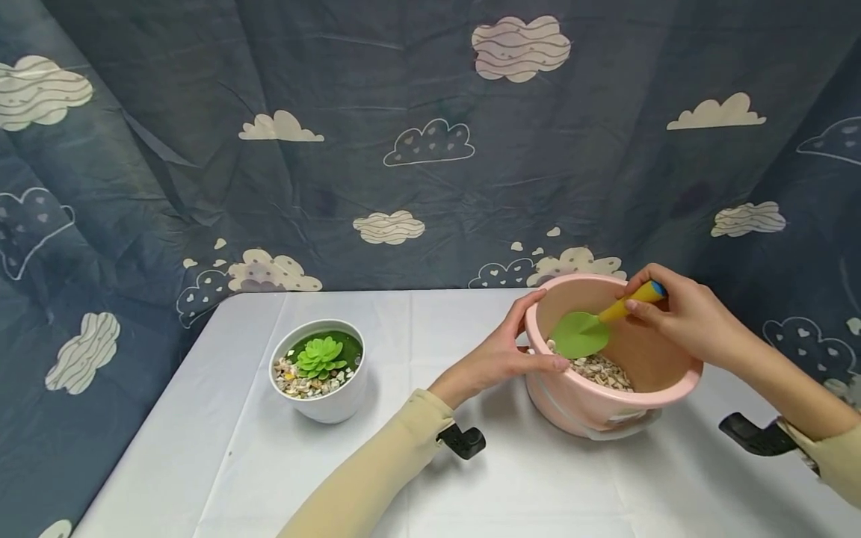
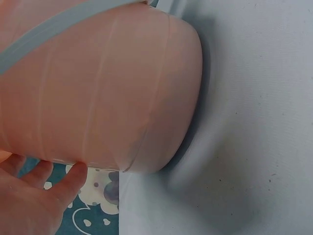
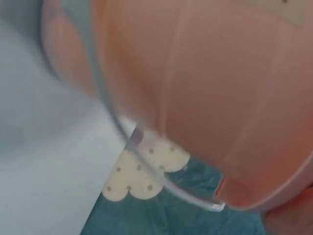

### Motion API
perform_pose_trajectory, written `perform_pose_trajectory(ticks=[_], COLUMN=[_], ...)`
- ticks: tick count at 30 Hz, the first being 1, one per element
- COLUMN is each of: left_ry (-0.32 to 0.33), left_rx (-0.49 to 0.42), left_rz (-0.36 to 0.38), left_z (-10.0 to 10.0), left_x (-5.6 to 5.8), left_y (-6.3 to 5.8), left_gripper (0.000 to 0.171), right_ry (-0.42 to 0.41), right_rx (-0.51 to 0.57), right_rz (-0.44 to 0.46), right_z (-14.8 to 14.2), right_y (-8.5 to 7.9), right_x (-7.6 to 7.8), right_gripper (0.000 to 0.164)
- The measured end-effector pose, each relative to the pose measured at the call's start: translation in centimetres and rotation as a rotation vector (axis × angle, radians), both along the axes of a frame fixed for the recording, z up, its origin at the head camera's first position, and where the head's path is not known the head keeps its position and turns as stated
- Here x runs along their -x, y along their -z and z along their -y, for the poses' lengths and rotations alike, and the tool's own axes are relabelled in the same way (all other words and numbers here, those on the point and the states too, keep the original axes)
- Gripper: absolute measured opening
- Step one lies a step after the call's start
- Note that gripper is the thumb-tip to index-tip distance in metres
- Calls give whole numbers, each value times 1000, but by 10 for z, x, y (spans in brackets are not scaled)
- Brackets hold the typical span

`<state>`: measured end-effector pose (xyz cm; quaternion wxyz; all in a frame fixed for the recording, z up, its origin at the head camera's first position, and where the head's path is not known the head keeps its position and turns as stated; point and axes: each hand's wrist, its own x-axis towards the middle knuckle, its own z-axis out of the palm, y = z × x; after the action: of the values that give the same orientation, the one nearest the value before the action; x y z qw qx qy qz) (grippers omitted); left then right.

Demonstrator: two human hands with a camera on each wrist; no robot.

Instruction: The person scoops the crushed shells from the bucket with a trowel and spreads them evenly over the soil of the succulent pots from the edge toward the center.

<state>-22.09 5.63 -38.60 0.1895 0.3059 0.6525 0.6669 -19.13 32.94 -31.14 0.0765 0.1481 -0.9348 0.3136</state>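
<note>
A pink bucket (image 1: 578, 407) stands on the right of the table, its pale handle (image 2: 73, 22) hanging down along the side. My left hand (image 1: 501, 355) grips its left rim, thumb along the near edge, and in the left wrist view the fingertips (image 2: 76, 178) press against the wall. With my right hand (image 1: 686, 314) I hold a small trowel (image 1: 580, 335) by its yellow, blue-tipped grip, over the bucket's far right rim. The trowel's green blade points down and left, just above small pale stones (image 1: 602, 371) in the bottom. In the right wrist view the trowel is hidden.
A white pot (image 1: 336, 403) stands on the left of the white-covered table (image 1: 255, 478). It holds a green succulent (image 1: 320, 357), dark green filling and pale pebbles (image 1: 303, 382). A dark cloud-patterned cloth (image 1: 417, 194) hangs behind the table.
</note>
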Motion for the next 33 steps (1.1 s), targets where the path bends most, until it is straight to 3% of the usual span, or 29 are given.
perform_pose_trajectory(ticks=[5,18,23,29,33], left_ry=[-7,-1,-1,1,0], left_rx=[-11,-9,-15,-12,-10], left_rz=[11,17,7,17,28], left_z=[0,0,1,1,1], left_x=[1,1,0,0,0], left_y=[0,1,0,1,1], left_gripper=[92,93,94,92,92], right_ry=[-41,-268,-325,-293,-303], right_rx=[45,177,239,261,269], right_rz=[78,218,180,91,82], right_z=[1,1,5,8,7], right_y=[-1,0,3,7,7], right_x=[9,36,34,31,33], right_gripper=[21,17,24,25,23])
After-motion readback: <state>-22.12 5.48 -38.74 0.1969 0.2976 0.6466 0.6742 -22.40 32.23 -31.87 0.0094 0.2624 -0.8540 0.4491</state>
